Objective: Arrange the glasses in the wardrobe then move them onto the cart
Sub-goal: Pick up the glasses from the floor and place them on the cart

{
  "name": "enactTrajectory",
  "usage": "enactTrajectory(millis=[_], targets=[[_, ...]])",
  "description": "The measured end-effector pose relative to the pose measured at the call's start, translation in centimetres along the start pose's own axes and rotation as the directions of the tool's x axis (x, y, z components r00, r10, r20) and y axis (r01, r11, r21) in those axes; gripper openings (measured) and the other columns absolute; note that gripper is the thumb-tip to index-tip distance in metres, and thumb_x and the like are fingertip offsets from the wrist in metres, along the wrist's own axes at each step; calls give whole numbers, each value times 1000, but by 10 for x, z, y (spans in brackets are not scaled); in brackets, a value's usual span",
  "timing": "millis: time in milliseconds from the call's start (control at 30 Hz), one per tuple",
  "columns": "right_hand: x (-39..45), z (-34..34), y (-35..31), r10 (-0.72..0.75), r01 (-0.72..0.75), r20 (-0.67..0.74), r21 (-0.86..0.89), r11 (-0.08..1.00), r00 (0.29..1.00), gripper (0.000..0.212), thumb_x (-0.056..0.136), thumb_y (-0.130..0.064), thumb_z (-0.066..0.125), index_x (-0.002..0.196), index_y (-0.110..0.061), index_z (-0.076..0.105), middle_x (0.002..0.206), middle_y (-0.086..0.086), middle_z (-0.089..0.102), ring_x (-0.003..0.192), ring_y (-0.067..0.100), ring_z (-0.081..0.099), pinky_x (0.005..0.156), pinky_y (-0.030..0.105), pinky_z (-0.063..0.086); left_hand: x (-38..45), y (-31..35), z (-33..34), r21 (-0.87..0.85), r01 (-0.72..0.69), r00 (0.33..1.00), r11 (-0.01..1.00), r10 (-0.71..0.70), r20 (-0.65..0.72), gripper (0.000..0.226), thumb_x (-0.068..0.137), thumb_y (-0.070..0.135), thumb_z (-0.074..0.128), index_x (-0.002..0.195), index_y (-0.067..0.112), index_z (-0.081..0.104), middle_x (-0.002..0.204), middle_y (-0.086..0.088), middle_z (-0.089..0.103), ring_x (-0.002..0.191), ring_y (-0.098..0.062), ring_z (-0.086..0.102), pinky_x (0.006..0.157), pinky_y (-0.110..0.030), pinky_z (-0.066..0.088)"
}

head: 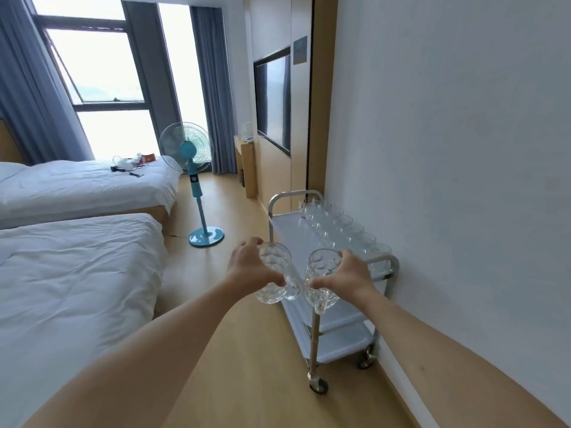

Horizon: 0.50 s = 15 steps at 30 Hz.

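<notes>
Far to the left of the left hand [251,267]: two beds in rumpled white bedding [71,273], the farther one strewn with small items too blurred to name. Beyond the same hand, a teal pedestal fan [188,156] upright on the pale wooden floor [247,366], backed by blue-grey curtains [210,88] and tall bright windows.

Centre frame, arms outstretched: left hand curled round a clear faceted drinking glass [275,273], thumb across its near side, fingers over the far rim. Just beside it, nearly touching, a second clear faceted glass [321,279] gripped the same way in the right hand [349,273]. Both glasses held in the air at the near end of a white three-shelf trolley cart with a metal frame and castors [287,230].

Beyond the right hand, on the cart's top shelf: two close rows of matching clear glasses [340,227], ranged along the side nearest the white wall [463,149]. Farther back, past the cart, a dark wall-mounted television screen [273,103] and a light wooden desk [247,162] bearing a small pale kettle.
</notes>
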State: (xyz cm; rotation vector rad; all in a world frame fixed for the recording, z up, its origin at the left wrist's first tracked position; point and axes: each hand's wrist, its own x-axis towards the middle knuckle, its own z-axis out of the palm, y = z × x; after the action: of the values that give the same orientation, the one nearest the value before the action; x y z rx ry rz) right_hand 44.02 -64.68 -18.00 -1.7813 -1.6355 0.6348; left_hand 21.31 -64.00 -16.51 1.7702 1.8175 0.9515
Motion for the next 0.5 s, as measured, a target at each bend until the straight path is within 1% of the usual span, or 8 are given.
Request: enactTrajectory(millis=[100, 233, 367, 500], targets=[[44, 17, -9, -27, 27, 25, 1, 1000, 999, 114, 51, -48, 98, 142, -4, 44, 131, 11, 59, 121, 27, 55, 101, 40, 50, 34, -14, -1, 6, 29, 999, 1000, -28, -32, 111, 44, 35, 97, 141, 18, 48, 126, -2, 55, 111, -20, 52, 86, -29, 45], [88, 43, -17, -31, 30, 75, 6, 1000, 997, 114, 52, -48, 98, 142, -5, 43, 132, 13, 57, 121, 28, 55, 100, 39, 50, 73, -38, -5, 28, 67, 996, 997, -65, -68, 111, 45, 35, 97, 142, 18, 46, 128, -3, 55, 114, -19, 53, 87, -27, 42], [127, 66, -27, -30, 30, 113, 0, 1000, 993, 112, 52, -46, 98, 141, -6, 43, 133, 14, 57, 120, 28, 56, 100, 40, 50, 112, -60, -9, 44, 80, 994, 996, -77, -74, 111, 45, 37, 97, 141, 17, 47, 129, -3, 55, 117, -20, 53, 92, -30, 47], [164, 92, -40, -25, 27, 124, -16, 1000, 992, 114, 52, -45, 99, 143, -6, 42, 134, 14, 55, 120, 28, 56, 101, 41, 50, 155, -85, -11, 32, 85, 994, 996, -83, -65, 111, 45, 36, 98, 142, 16, 46, 130, -4, 55, 118, -21, 53, 93, -31, 47]])
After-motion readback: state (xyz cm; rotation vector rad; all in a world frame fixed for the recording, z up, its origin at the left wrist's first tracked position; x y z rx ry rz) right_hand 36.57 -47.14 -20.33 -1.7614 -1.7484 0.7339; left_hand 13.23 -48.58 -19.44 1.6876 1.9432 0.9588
